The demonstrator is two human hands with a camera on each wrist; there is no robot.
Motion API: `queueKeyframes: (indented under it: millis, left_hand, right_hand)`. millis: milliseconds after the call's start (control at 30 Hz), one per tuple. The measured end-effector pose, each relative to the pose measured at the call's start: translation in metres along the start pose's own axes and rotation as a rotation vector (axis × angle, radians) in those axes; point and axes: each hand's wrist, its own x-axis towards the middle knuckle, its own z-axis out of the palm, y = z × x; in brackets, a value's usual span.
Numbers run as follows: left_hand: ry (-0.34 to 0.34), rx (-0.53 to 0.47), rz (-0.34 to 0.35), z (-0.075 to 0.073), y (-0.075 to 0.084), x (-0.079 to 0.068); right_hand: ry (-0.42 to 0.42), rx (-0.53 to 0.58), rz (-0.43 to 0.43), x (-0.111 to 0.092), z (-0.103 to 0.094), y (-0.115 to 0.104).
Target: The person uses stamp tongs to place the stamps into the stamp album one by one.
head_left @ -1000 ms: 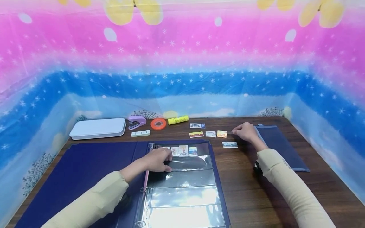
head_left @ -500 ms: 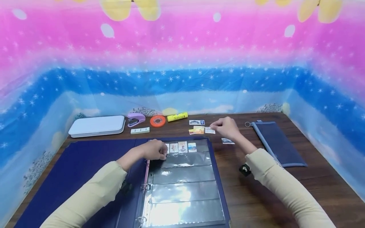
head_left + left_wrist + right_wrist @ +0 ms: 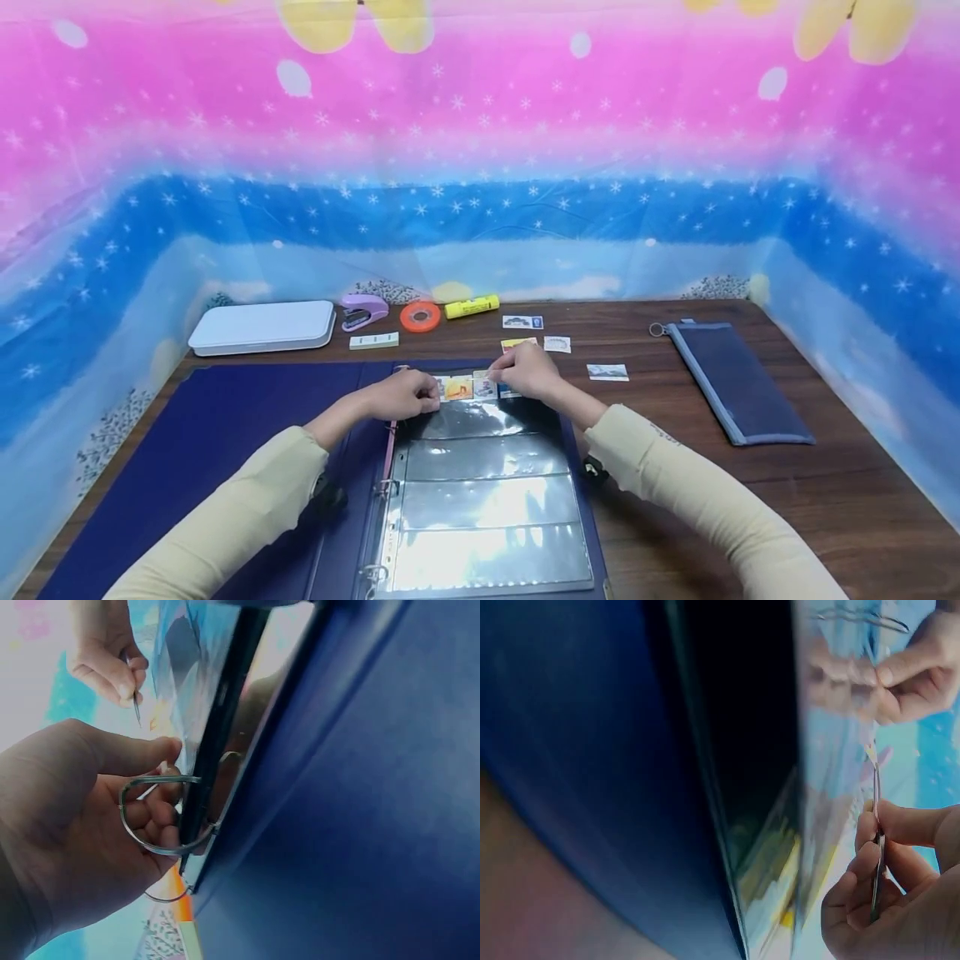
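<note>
My right hand [image 3: 527, 371] grips slim metal tweezers [image 3: 877, 799] above the top row of a clear pocket page [image 3: 487, 458]. At their tips is a small orange-and-yellow stamp [image 3: 456, 388], over other stamps [image 3: 484, 385] in that row; whether it is inside the pocket I cannot tell. With thumb and fingers my left hand [image 3: 405, 393] pinches the page's upper left part, beside the metal rings [image 3: 161, 817]. The page belongs to an open navy ring binder [image 3: 247, 450]. Behind my right hand, a yellow-and-red stamp [image 3: 517, 343] is partly hidden.
More stamps lie on the wooden table: a pale one [image 3: 557, 344], a grey-blue one [image 3: 607, 372] and one farther back [image 3: 522, 322]. A mesh zip pouch [image 3: 738, 383] is at right. Behind the binder are a white case [image 3: 262, 327], purple stapler [image 3: 364, 311], orange tape roll [image 3: 420, 316] and yellow tube [image 3: 472, 307].
My right hand has lifted the orange stamp off the table with the tweezers and carried it left to the page's top row. The left hand has stayed at the page's upper left.
</note>
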Motion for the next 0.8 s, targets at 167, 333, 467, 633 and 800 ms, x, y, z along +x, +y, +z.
queueKeyframes:
  millis: [167,333,467,633,800]
  left_hand:
    - [0.075,-0.045,-0.01,0.004,-0.002,-0.003]
    - [0.133,-0.068,-0.023,0.007,-0.004,-0.004]
    - [0.155,-0.086,-0.024,0.008,-0.004,-0.003]
    - [0.175,-0.099,-0.024,0.009,-0.003,-0.004]
    - [0.193,-0.092,-0.023,0.01,-0.003,-0.004]
  right_hand:
    - [-0.059,0.004,0.022,-0.003,0.01,-0.002]
    - [-0.093,-0.018,0.029,-0.006,0.013,-0.006]
    - [-0.123,-0.04,0.004,-0.007,0.014,-0.007]
    - [-0.158,-0.036,-0.045,-0.006,0.016,-0.005]
    - [-0.191,-0.002,-0.124,-0.003,0.018,-0.003]
